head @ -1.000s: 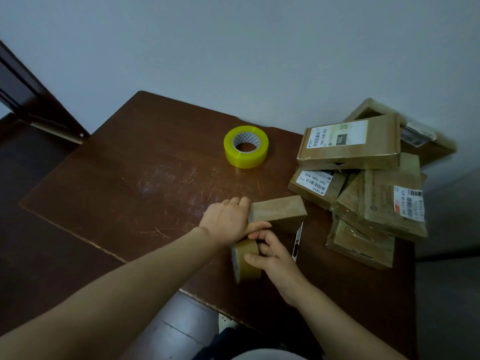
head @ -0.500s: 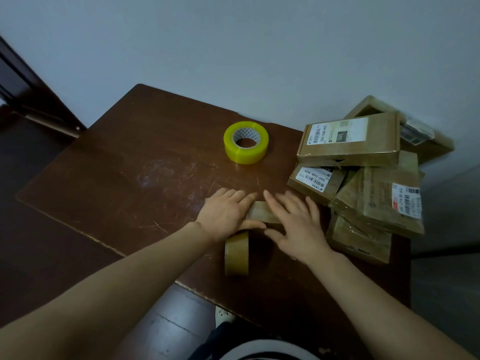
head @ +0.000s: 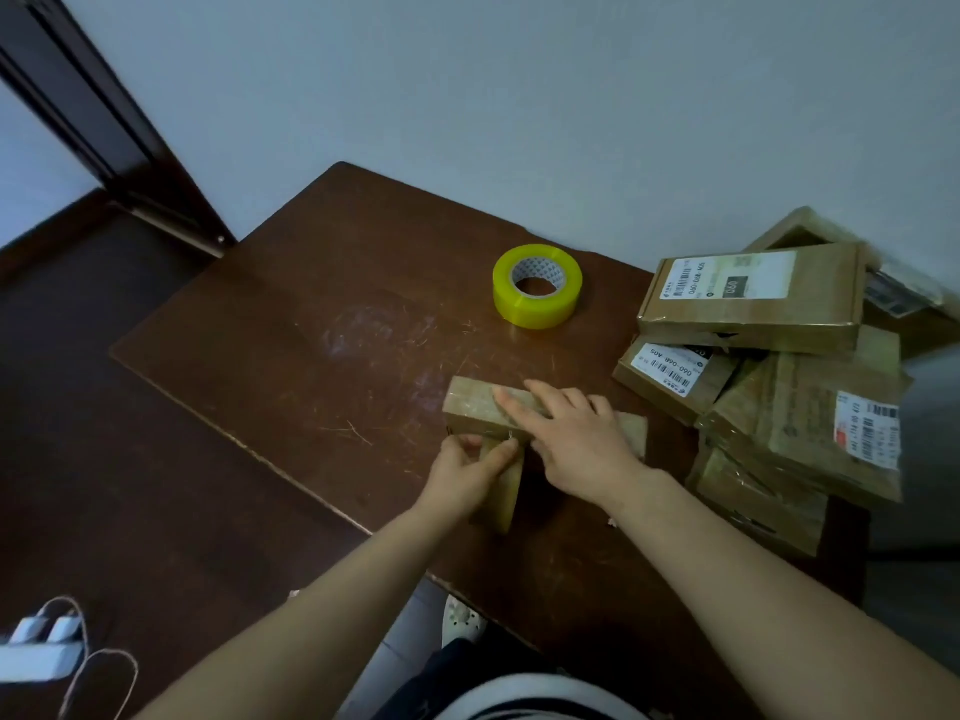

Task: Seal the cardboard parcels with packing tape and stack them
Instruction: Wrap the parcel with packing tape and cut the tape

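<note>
A small cardboard parcel lies on the dark brown table near its front edge. My right hand rests flat on top of it with fingers spread. My left hand pinches the brown tape at the parcel's near side, just above the brown tape roll, which stands on edge against the parcel. A yellow tape roll lies flat farther back, apart from both hands.
A loose pile of labelled cardboard parcels fills the table's right side against the wall. A white power strip with plugs lies on the floor at lower left. A dark door frame stands at left.
My left hand has slid off the parcel's top down to the tape at its near side. My right hand stays flat on the parcel. The camera view has shifted.
</note>
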The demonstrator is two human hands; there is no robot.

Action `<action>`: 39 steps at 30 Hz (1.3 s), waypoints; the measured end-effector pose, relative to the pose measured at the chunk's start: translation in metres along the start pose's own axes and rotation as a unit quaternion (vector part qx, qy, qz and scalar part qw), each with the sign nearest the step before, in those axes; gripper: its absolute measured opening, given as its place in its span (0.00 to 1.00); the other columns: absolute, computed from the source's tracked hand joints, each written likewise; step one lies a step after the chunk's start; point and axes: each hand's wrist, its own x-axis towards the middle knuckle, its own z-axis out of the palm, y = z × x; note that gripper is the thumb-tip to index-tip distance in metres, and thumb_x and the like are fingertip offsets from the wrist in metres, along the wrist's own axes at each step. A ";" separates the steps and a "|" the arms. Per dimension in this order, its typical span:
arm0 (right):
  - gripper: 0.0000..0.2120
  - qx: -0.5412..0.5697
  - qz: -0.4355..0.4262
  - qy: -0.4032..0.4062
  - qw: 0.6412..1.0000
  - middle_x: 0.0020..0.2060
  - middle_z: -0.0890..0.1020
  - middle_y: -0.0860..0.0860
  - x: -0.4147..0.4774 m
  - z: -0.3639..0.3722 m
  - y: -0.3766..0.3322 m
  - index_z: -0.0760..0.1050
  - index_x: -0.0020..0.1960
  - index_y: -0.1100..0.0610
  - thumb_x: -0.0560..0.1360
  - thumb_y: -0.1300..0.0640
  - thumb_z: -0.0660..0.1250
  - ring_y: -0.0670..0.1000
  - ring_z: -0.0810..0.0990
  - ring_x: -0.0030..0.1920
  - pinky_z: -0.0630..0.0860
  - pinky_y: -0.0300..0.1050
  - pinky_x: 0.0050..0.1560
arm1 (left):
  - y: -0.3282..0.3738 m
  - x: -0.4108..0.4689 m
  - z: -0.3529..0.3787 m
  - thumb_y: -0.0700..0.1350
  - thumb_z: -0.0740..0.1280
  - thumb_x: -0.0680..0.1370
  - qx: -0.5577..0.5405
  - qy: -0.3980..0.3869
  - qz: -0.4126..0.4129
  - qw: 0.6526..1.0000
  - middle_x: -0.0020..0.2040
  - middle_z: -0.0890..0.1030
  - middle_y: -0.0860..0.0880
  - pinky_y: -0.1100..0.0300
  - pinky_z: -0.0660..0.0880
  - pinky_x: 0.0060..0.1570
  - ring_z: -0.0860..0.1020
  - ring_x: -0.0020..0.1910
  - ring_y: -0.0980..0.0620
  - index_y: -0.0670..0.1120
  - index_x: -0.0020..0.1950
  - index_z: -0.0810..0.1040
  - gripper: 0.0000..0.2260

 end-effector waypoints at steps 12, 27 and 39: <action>0.41 -0.005 0.000 -0.023 1.000 0.77 0.52 0.49 0.000 0.000 0.002 0.36 0.74 0.33 0.78 0.59 0.61 0.55 0.57 0.72 0.53 0.55 0.70 | -0.002 -0.010 0.005 0.45 0.65 0.79 -0.065 -0.001 0.017 0.998 0.47 0.79 0.44 0.64 0.75 0.24 0.79 0.26 0.56 0.45 0.54 0.71 0.06; 0.20 0.332 0.418 0.090 0.841 0.59 0.76 0.56 -0.060 0.053 0.052 0.69 0.67 0.59 0.76 0.58 0.68 0.56 0.77 0.58 0.73 0.48 0.52 | 0.013 -0.003 0.010 0.44 0.59 0.82 -0.092 -0.022 0.011 0.995 0.25 0.79 0.45 0.60 0.75 0.23 0.76 0.20 0.48 0.38 0.56 0.70 0.09; 0.10 0.446 0.454 0.029 0.771 0.40 0.79 0.54 -0.075 0.062 0.050 0.74 0.55 0.62 0.75 0.61 0.68 0.55 0.81 0.41 0.80 0.52 0.45 | 0.011 -0.002 0.011 0.43 0.60 0.81 -0.077 -0.009 0.002 0.997 0.24 0.80 0.49 0.64 0.73 0.20 0.78 0.21 0.52 0.42 0.52 0.72 0.05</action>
